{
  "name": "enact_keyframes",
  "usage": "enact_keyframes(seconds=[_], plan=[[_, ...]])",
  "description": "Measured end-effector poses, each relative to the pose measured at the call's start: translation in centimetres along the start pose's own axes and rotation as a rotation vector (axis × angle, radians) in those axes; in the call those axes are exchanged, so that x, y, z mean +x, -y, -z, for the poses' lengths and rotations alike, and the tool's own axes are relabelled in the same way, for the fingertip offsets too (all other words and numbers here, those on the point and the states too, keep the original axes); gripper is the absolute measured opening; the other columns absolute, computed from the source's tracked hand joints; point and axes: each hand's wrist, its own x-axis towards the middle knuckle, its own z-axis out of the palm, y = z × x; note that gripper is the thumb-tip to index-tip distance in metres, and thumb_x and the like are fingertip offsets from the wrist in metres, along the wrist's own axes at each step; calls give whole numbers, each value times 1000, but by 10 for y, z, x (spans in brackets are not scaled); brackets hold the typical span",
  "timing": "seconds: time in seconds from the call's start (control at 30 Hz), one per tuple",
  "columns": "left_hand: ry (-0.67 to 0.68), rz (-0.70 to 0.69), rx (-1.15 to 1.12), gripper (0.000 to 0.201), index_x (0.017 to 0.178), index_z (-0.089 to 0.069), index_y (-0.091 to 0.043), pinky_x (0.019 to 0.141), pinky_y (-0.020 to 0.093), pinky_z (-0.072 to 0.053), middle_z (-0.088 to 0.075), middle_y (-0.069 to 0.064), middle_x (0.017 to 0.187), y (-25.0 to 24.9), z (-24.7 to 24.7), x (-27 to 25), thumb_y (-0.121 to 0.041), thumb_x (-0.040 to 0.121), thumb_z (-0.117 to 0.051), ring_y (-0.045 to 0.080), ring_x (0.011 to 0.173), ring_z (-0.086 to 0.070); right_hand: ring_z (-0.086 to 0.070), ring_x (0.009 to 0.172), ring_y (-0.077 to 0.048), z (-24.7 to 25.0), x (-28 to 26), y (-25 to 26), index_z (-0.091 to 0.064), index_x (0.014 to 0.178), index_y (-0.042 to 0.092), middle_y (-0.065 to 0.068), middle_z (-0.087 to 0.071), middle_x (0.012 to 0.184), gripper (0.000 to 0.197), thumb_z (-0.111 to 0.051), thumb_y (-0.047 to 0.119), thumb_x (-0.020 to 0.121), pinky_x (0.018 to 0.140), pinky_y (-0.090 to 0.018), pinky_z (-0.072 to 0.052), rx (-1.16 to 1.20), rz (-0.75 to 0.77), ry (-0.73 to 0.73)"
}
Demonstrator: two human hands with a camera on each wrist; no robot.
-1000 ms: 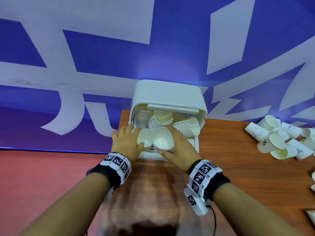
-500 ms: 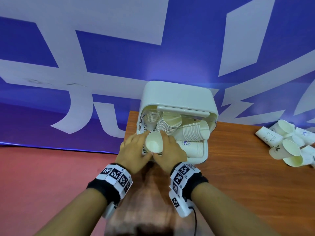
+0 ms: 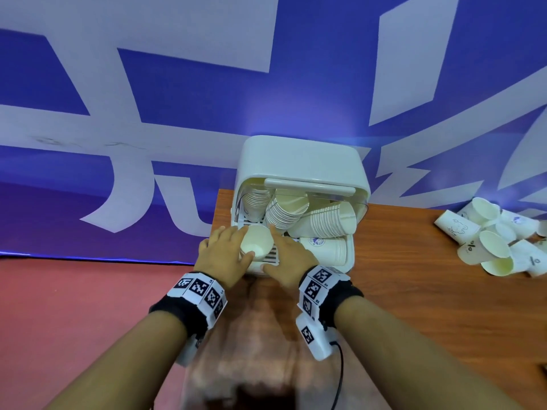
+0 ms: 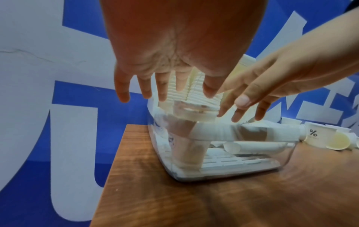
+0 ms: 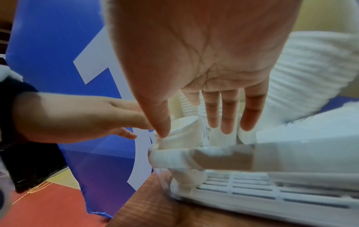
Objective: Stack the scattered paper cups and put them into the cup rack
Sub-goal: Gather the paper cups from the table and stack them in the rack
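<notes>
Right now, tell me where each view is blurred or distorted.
Head view: wide-angle bending of the wall; bottom edge smeared; rack sharp. Left wrist view: left hand looms soft, clear bin front streaked. Right wrist view: right hand oversized; cup blurry.

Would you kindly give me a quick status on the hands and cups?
Left hand and right hand open, flanking cup stack in cup rack. Loose cups remain on table. Nothing blocking.
</notes>
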Motion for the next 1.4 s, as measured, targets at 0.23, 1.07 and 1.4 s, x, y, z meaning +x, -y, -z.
enact_keyframes(seconds=[0.23,1.07,1.4], plan=[[-117,-101,-53,66,145,-25,-25,113,46,-20,-24,3,153,-31,22,-21,-42,88,-54,24,141,-18,-40,130,-25,45,-60,-27,-11,148,31,-6,-34,147,75,-55,41,88,103,-44,-39,-21,4,-75],[-47,-384,148,54,138,-34,-30,103,37,-32,-41,-7,140,-405,-103,-146,-46,89,-47,17,128,-37,-51,116,-20,139,-314,-344,-36,137,30,-2,-51,130,52,-53,40,89,94,-41,-47,-68,-78,-130],[104,-432,145,50,137,-35,-29,102,36,-32,-41,-7,139,-480,-162,-119,-42,91,-48,18,128,-37,-47,122,-18,146,-337,-447,-43,134,29,3,-48,132,47,-56,33,89,100,-36,-42,11,-193,-136]])
